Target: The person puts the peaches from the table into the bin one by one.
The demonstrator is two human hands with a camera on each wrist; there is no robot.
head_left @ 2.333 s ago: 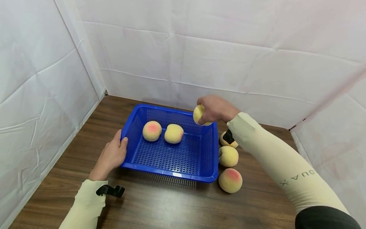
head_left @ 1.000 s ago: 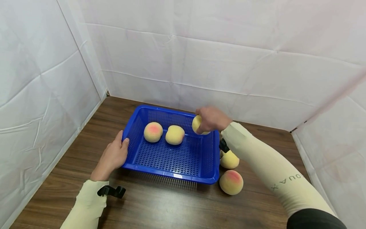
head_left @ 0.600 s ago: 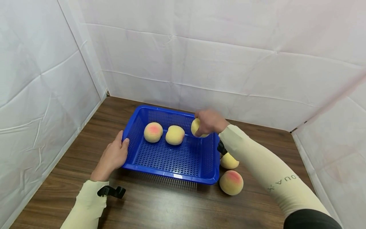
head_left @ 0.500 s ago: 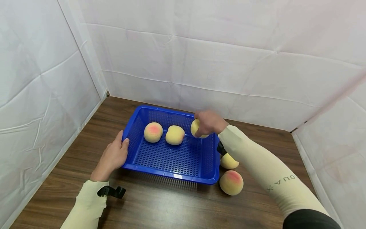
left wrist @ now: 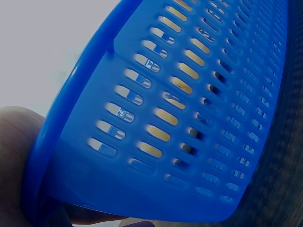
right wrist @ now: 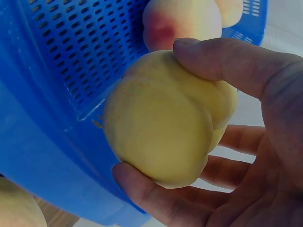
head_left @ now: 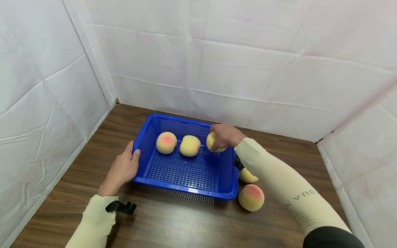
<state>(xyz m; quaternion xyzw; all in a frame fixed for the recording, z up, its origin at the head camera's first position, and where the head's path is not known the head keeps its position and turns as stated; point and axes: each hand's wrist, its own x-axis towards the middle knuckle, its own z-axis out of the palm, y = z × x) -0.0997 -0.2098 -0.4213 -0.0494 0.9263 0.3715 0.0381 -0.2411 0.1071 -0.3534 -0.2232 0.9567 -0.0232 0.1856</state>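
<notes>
A blue perforated plastic basket (head_left: 186,188) stands on the table, two peaches inside it: one with a red blush (head_left: 166,142) and a yellower peach (head_left: 190,145) to its right. My left hand (head_left: 122,166) grips the basket's left rim, thumb over the edge. In the left wrist view the basket's slotted wall (left wrist: 128,142) fills the picture. With its thumb and fingers curled round a yellow peach (right wrist: 161,118), my right hand (head_left: 227,135) holds it inside the basket's back right corner. The right wrist view shows the thumb on one side of that peach and fingertips on the other.
Right of the basket, a blushed peach (head_left: 251,197) lies on the brown wooden table (head_left: 173,227). A yellow peach (head_left: 248,176) behind it is partly covered by the right sleeve. White sheeting (head_left: 235,69) hangs behind and at both sides.
My right hand has lowered the peach from above the basket's back right rim into that corner, coming slightly nearer. My left hand has kept its grip on the rim.
</notes>
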